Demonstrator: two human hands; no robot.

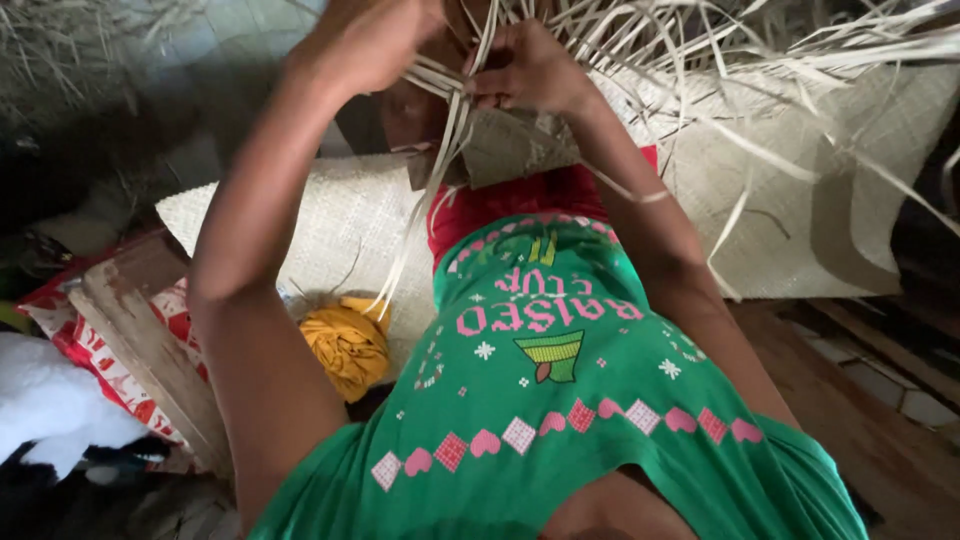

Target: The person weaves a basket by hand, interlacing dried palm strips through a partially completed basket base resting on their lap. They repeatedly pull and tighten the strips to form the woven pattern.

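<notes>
left hand [365, 40] | right hand [525, 70] | pinching flat pale straw strips [440, 150] | woven mat [330, 230]

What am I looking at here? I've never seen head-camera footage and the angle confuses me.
The one picture comes from a camera on the person's head, looking down their own body, so you see a green patterned shirt and both arms reaching forward. The left hand and right hand both grip pale flat weaving strips joined to a small woven piece. Beneath lies a large woven mat. A yellow cloth bundle sits by the left arm, beside a wooden plank.
</notes>
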